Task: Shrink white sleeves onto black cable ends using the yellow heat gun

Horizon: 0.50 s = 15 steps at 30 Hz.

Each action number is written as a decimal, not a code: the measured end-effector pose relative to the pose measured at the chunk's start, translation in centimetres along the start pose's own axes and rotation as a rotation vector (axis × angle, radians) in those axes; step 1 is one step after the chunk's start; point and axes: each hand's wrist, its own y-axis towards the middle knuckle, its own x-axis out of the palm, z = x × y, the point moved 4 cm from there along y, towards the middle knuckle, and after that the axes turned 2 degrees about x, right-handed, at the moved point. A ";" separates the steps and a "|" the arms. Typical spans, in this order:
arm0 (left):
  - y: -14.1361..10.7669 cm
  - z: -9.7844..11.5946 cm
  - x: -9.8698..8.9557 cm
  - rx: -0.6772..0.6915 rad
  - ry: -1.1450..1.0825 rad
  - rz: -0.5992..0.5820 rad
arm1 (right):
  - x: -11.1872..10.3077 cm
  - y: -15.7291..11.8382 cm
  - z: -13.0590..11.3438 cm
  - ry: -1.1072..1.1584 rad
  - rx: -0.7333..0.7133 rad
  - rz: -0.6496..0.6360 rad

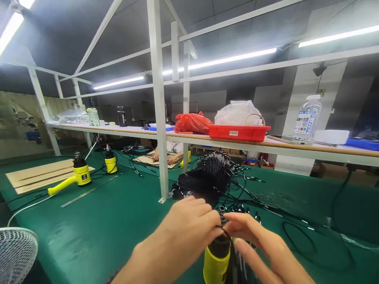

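Observation:
My left hand [189, 223] is closed, with its fingertips around a thin black cable [227, 233] just above a heat gun. The yellow and black heat gun [217, 260] stands upright, nozzle up, partly hidden behind my hands. On its other side my right hand [260, 240] has its fingers stretched out and its thumb apart, close to the cable; whether the fingertips touch it is unclear. Beyond the hands lies a large bundle of black cables [207, 173] with light-coloured ends. More cable ends [244, 256] show below, between the heat gun and my right hand.
A white post [160, 118] rises from the green table [112, 236]. Left are two more heat guns [82, 173], a metal ruler [78, 197], cardboard [32, 175] and a fan [17, 252]. A shelf [284, 146] holds a red tray [237, 133]. Another person's hands [171, 158] work opposite.

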 end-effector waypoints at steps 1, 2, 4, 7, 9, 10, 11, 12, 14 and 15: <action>0.4 -0.1 0.5 -0.013 -0.024 0.005 | 0.5 0.4 0.1 0.022 0.020 -0.042; 0.7 -0.3 0.9 -0.036 -0.055 0.015 | 0.8 0.9 0.4 0.043 0.040 -0.083; 0.6 -1.1 1.6 -0.102 -0.125 0.038 | 1.1 1.7 1.4 0.072 0.068 -0.142; -0.2 -2.3 2.5 -0.181 -0.221 0.065 | 0.7 2.6 2.9 0.029 0.086 -0.143; -0.6 -3.0 3.1 -0.208 -0.273 0.078 | 0.5 3.0 3.5 -0.029 0.085 -0.130; -0.8 -3.3 3.5 -0.222 -0.296 0.084 | 0.4 3.2 3.6 -0.055 0.082 -0.128; -0.8 -3.5 3.8 -0.242 -0.316 0.089 | 0.4 3.4 3.7 -0.076 0.082 -0.126; -0.8 -3.8 4.1 -0.268 -0.335 0.092 | 0.4 3.6 3.8 -0.091 0.087 -0.126; -0.6 -4.2 4.7 -0.338 -0.375 0.093 | 0.6 4.0 4.1 -0.118 0.107 -0.122; -0.5 -4.4 4.9 -0.376 -0.400 0.093 | 0.6 4.1 4.2 -0.130 0.114 -0.116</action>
